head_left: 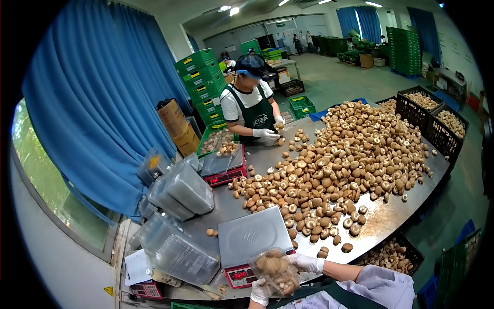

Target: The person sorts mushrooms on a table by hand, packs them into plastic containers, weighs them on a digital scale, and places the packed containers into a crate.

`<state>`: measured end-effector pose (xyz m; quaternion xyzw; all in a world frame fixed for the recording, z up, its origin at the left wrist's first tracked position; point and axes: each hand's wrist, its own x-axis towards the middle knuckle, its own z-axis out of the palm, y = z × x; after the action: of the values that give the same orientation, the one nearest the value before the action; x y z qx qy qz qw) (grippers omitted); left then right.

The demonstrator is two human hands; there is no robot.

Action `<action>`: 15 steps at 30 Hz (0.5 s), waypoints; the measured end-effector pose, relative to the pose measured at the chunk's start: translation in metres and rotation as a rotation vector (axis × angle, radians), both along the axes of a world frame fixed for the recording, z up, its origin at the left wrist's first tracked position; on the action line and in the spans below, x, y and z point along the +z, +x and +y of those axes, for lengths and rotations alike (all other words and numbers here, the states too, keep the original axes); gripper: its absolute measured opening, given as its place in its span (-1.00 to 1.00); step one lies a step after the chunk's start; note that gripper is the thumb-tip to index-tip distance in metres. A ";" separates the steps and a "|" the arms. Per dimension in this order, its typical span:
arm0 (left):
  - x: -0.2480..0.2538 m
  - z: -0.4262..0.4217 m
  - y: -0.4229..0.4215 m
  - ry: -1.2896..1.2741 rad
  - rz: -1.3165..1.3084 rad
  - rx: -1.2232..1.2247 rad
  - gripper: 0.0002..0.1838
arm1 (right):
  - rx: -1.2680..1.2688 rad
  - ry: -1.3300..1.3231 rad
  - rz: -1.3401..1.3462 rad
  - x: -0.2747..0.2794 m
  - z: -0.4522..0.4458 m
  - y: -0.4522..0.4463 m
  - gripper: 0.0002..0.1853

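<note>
Low in front of my body, a clear plastic box of brown mushrooms (278,272) is held between both gloved hands. My left hand (260,292) grips its lower left side, fingers closed against the plastic. My right hand (305,263) has hold of the upper right side, its fingertips partly hidden by the box. Just beyond the box is a digital scale (254,234) with a bare grey plate and lit red digits. A large heap of loose mushrooms (355,154) spreads over the metal table (378,221).
Stacked clear plastic boxes (177,252) stand left of the scale. Across the table, a co-worker (252,103) in a green apron handles mushrooms beside a second scale (221,167). Green crates (203,85) rise behind; black crates (445,126) of mushrooms line the right edge.
</note>
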<state>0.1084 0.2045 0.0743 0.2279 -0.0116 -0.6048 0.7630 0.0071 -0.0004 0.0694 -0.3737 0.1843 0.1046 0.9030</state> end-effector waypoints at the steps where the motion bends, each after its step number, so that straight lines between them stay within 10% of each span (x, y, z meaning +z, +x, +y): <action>1: 0.001 0.001 -0.001 0.009 -0.008 -0.004 -0.16 | 0.002 -0.001 -0.002 -0.001 -0.005 -0.004 -0.61; 9: 0.060 -0.010 -0.010 0.079 -0.210 -0.258 -0.17 | -0.016 0.348 -0.116 0.073 -0.086 0.023 -0.65; 15: 0.123 -0.031 -0.025 0.107 -0.212 -0.554 -0.25 | 0.649 -0.810 -0.346 0.182 -0.049 0.055 -0.64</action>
<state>0.0835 0.1739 0.1971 0.3177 -0.1213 -0.7625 0.5504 0.0622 -0.0490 0.2513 -0.7409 -0.0663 0.2353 0.6255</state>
